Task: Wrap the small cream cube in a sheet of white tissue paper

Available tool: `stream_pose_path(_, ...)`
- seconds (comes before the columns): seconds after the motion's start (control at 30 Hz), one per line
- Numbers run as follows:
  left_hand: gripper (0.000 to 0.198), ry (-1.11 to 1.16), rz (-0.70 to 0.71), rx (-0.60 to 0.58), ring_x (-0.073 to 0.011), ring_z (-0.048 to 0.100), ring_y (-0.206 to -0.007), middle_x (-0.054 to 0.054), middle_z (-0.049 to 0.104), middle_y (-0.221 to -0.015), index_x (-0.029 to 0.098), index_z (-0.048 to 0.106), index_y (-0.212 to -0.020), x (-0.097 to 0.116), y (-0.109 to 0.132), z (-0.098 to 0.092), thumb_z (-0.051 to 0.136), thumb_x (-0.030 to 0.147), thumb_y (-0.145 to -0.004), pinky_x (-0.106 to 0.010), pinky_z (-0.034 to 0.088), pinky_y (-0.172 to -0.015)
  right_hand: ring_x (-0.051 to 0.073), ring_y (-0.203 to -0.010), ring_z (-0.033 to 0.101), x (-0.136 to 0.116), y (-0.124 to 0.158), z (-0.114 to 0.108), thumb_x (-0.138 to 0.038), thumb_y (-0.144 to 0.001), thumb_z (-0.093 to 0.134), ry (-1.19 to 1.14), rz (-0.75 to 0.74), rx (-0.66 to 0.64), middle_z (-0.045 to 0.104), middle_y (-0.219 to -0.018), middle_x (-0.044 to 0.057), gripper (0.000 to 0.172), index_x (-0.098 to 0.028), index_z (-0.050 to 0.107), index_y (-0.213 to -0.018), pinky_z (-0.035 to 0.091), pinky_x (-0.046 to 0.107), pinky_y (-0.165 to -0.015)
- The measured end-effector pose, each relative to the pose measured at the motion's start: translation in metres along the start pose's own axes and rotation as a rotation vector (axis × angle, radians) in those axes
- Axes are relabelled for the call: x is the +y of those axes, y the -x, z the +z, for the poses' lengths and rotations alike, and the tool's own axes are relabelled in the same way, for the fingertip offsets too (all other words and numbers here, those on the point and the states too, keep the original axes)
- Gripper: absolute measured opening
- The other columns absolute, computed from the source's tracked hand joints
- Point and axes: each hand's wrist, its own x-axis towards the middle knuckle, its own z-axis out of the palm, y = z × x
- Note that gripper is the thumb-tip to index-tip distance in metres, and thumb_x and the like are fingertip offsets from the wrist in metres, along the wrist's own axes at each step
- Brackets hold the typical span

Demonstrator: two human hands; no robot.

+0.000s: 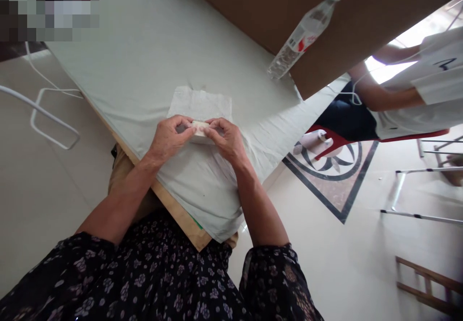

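Between the fingertips of both hands is a small, pale rectangular piece (200, 127); its exact kind cannot be made out. My left hand (170, 140) pinches its left end with thumb and fingers. On the opposite end, my right hand (227, 140) has a matching pinch. A thin white textured sheet (201, 101), like tissue or paper towel, lies flat on the cloth just beyond the fingers. Part of the sheet is hidden behind the hands and the held piece.
A pale cloth (144, 56) covers the table, wrinkled near its front corner. A plastic bottle (302, 36) stands by a large brown cardboard box (246, 7). At right, a person in a white shirt (439, 65) sits. Metal-framed stools (400, 191) stand on the floor.
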Motion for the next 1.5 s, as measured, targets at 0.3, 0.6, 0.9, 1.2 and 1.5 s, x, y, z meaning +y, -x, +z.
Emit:
stream_pose_path(0.3,0.022,0.041,-0.005,0.016,-0.0189,0.07,-0.09,-0.007,0.08,-0.108,0.02,0.064,-0.073,0.0,0.002,0.004,0.072,0.04,-0.078,-0.032,0.055,-0.082,0.021,-0.094,0.07,0.002,0.006,0.008,-0.054,-0.088,0.068,-0.045,0.01,0.106,0.079,-0.105,0.004,0.031,-0.025,0.062,-0.08,0.055,0.037,-0.091)
stream_pose_path(0.6,0.023,0.066,-0.009,0.008,-0.0177,0.068,-0.085,-0.007,0.079,-0.104,0.02,0.063,-0.072,-0.002,0.003,0.006,0.07,0.04,-0.077,-0.031,0.054,-0.077,0.019,-0.087,0.07,-0.001,0.009,0.01,-0.045,-0.087,0.067,-0.049,0.036,0.128,0.08,-0.1,0.004,0.022,-0.024,0.062,-0.081,0.056,0.035,-0.085)
stream_pose_path(0.9,0.021,0.062,-0.02,-0.012,-0.0174,0.066,-0.082,-0.005,0.077,-0.096,0.021,0.061,-0.072,-0.004,0.002,0.007,0.069,0.039,-0.077,-0.031,0.054,-0.074,0.019,-0.087,0.071,0.002,0.01,0.013,-0.046,-0.089,0.065,-0.025,0.046,0.149,0.08,-0.098,0.003,0.023,-0.025,0.061,-0.081,0.057,0.035,-0.085)
stream_pose_path(1.2,0.018,0.056,-0.044,-0.002,-0.015,0.06,-0.073,-0.003,0.074,-0.088,0.02,0.06,-0.07,-0.004,-0.001,0.009,0.068,0.036,-0.075,-0.028,0.049,-0.068,0.023,-0.089,0.069,0.007,0.004,0.009,-0.04,-0.095,0.061,0.115,0.01,0.215,0.075,-0.091,0.004,0.015,-0.026,0.064,-0.09,0.054,0.041,-0.089)
stream_pose_path(1.5,0.017,0.03,-0.047,-0.001,-0.0137,0.055,-0.068,0.0,0.066,-0.074,0.02,0.06,-0.07,-0.004,-0.004,0.011,0.067,0.033,-0.077,-0.028,0.045,-0.067,0.032,-0.121,0.062,-0.032,0.039,0.003,-0.028,-0.106,0.049,0.529,-0.303,0.051,0.074,-0.126,0.012,0.023,-0.025,0.071,-0.113,0.041,0.05,-0.104)
